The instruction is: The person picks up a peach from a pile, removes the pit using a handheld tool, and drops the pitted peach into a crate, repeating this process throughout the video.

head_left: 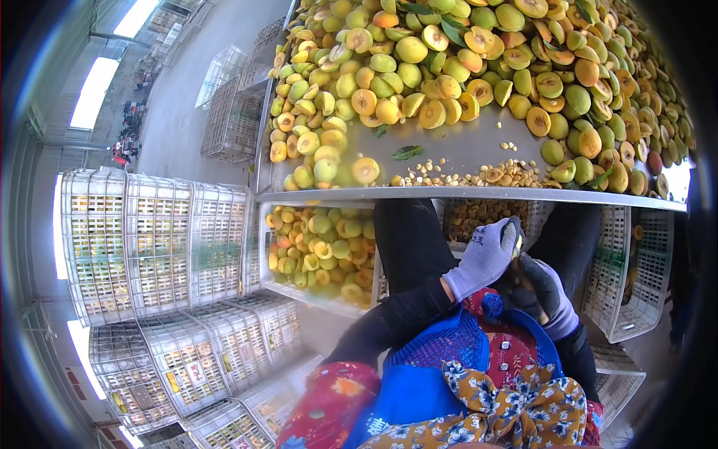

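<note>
Both gloved hands meet above my lap, just below the front edge of a metal table (479, 135). My left hand (486, 254), in a light grey glove, has its fingers closed round a small greenish piece, perhaps fruit, mostly hidden by the fingers. Beside it on the right, my right hand (540, 292), in a grey glove with dark finger coating, is curled close to the same piece; what it grips is unclear. Halved and whole yellow-green fruit (411, 51) is heaped on the table. Loose pits (479, 176) lie along its front edge.
Below the table at left stands a crate of fruit halves (321, 247); a container of brownish pieces (486, 213) sits between my legs. White crates (161, 239) are stacked at left. Another crate (636, 277) stands at right. Green leaves (407, 153) lie on the table.
</note>
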A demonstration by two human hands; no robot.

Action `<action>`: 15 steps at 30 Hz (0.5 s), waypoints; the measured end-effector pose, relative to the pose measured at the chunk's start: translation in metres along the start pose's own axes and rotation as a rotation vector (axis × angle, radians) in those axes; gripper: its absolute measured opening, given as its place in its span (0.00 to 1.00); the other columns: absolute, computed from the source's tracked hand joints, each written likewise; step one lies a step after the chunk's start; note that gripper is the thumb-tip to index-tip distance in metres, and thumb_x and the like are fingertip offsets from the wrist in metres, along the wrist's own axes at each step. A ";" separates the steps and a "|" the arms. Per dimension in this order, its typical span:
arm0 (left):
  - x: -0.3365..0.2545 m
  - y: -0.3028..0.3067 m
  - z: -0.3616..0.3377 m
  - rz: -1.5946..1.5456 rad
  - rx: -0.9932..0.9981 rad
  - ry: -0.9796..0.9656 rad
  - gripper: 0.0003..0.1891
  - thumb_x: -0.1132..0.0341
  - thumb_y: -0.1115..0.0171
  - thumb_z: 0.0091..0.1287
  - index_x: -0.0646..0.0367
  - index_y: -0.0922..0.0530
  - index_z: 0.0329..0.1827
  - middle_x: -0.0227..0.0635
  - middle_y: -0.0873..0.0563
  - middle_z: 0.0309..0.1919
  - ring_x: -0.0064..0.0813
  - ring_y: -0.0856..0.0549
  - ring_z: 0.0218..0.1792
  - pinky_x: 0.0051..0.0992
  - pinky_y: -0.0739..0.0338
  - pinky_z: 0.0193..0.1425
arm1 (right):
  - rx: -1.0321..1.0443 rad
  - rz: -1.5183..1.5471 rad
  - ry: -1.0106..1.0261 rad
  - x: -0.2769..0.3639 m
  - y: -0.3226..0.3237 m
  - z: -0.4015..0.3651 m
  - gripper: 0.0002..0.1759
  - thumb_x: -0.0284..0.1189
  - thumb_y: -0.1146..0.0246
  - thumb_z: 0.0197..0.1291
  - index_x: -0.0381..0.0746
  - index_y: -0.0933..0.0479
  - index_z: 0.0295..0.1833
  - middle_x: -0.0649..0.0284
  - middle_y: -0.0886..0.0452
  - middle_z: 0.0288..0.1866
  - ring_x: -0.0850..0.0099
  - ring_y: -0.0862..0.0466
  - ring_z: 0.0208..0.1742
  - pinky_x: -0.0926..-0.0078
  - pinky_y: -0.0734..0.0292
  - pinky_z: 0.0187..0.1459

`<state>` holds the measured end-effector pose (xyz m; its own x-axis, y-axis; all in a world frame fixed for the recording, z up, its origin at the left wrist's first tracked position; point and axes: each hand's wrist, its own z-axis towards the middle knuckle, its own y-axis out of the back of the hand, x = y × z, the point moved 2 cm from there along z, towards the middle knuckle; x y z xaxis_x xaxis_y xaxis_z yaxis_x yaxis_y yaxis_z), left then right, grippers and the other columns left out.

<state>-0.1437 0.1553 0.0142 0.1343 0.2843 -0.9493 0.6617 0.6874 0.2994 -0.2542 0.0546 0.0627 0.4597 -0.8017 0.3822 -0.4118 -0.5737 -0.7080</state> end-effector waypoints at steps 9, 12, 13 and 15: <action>0.011 -0.003 -0.002 0.041 0.109 -0.130 0.13 0.63 0.50 0.76 0.61 0.20 0.47 0.44 0.13 0.32 0.43 0.13 0.36 0.38 0.22 0.44 | 0.022 0.178 -0.050 -0.035 0.019 0.015 0.21 0.43 0.47 0.75 0.33 0.32 0.45 0.71 0.39 0.19 0.88 0.45 0.12 0.92 0.49 0.09; 0.021 -0.005 0.001 -0.351 0.191 -0.175 0.14 0.62 0.51 0.77 0.60 0.19 0.42 0.38 0.14 0.32 0.36 0.14 0.36 0.31 0.22 0.45 | 0.436 0.829 -0.369 -0.035 0.028 0.017 0.22 0.44 0.47 0.75 0.32 0.32 0.45 0.70 0.39 0.19 0.88 0.44 0.12 0.92 0.47 0.09; 0.021 -0.005 0.000 -0.323 0.170 -0.256 0.19 0.59 0.54 0.80 0.61 0.18 0.40 0.38 0.14 0.33 0.32 0.14 0.37 0.29 0.23 0.47 | 0.425 0.851 -0.364 -0.036 0.031 0.019 0.22 0.44 0.47 0.75 0.32 0.32 0.45 0.71 0.39 0.18 0.88 0.44 0.12 0.92 0.47 0.09; 0.016 -0.005 0.002 -0.578 0.317 -0.065 0.21 0.57 0.56 0.81 0.61 0.18 0.41 0.39 0.14 0.35 0.28 0.15 0.39 0.28 0.23 0.48 | 0.354 0.906 -0.350 -0.034 0.025 0.016 0.21 0.44 0.47 0.74 0.33 0.32 0.45 0.69 0.37 0.20 0.88 0.45 0.11 0.91 0.47 0.08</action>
<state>-0.1433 0.1549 -0.0030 -0.2701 -0.1188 -0.9555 0.8244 0.4841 -0.2933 -0.2673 0.0698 0.0226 0.3185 -0.7824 -0.5352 -0.4885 0.3484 -0.8000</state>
